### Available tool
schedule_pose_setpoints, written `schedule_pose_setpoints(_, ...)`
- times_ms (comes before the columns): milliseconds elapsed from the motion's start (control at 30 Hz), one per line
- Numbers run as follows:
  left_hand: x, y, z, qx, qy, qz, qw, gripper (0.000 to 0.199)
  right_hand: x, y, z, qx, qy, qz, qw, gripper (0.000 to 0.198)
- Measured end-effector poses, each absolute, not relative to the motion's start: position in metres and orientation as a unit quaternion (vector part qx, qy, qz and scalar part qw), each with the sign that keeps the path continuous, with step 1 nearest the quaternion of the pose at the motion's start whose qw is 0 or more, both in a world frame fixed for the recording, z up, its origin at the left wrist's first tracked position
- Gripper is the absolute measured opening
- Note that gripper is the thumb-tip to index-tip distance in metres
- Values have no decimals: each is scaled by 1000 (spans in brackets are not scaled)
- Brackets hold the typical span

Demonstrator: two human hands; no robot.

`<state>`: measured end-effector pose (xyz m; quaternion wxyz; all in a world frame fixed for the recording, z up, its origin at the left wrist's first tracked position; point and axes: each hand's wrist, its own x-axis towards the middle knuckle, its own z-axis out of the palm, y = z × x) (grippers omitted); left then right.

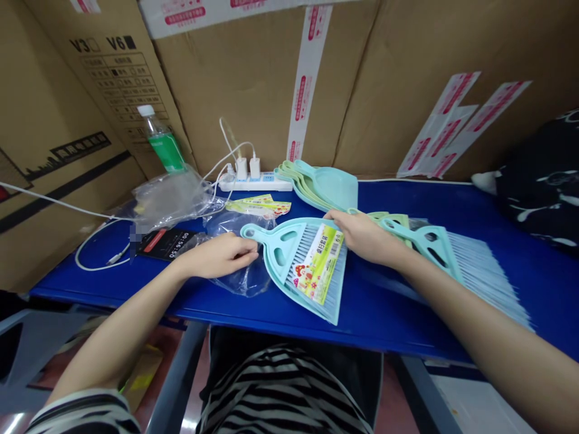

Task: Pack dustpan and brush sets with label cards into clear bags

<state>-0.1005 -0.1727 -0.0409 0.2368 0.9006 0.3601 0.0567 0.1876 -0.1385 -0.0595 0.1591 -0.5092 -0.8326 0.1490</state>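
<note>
Left hand (225, 255): curled beside pan (296, 296), can't tell if gripping
Right hand (364, 236): bent over pan's corner, hold unclear
Pan: mostly under brush (303, 246)

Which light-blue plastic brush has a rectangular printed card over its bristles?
The light-blue plastic brush between left hand and right hand, bearing the printed card; the light-blue brush farther right shows bare bristles.

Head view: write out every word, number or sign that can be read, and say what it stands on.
"V3": on the left carton, beside an unfilled box.
"V6": on the same carton, beside a filled box.
"00:56:50": on the phone, turned sideways.
Too small or blurred to read surely: other carton and phone print, and lettering on the brush card, loose cards, parcel tape and bottle label.
</note>
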Motion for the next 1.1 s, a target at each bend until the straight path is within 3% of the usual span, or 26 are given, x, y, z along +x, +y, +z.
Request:
schedule_pose_setpoints(733,-100,-173,-43,883,384,113,243,33,180,-144,-64,-446,-851,221,166,11)
schedule_pose_setpoints(900,-102,-172,-44,879,437,118,150,31,185,-139,-66,-457,-848,209,169,11)
schedule_pose_setpoints(1100,-108,-167,-45,788,595,129,-93,22,183,-141,-65,-472,-839,217,158,10)
